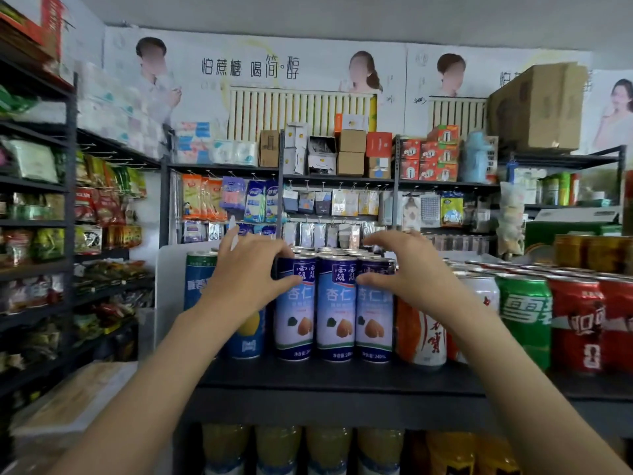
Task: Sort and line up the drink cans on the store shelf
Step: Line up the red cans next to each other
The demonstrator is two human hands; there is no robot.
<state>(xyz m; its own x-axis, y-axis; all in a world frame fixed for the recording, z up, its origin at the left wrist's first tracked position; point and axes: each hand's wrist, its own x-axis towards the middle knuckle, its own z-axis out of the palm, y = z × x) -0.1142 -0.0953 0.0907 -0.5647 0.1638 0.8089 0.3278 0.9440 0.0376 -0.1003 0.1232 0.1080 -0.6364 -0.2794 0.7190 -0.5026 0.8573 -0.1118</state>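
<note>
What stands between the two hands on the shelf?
Head view: the middle blue almond can, between the left hand and right hand.

Front row on the shelf (pixel 342 375): 3 blue-and-white almond drink cans (pixel 335 306), with more rows behind, count unclear. Left of them 2 blue cans (pixel 200 279), partly hidden. Right of them 1 orange-and-white can (pixel 423 334), 1 white can (pixel 483 289), 1 green can (pixel 525 313), 2 red cans (pixel 579 323) at the front. Shelf below: 4 yellowish bottles (pixel 277 447). 2 hands: left hand (pixel 246 279), right hand (pixel 400 272).
</note>
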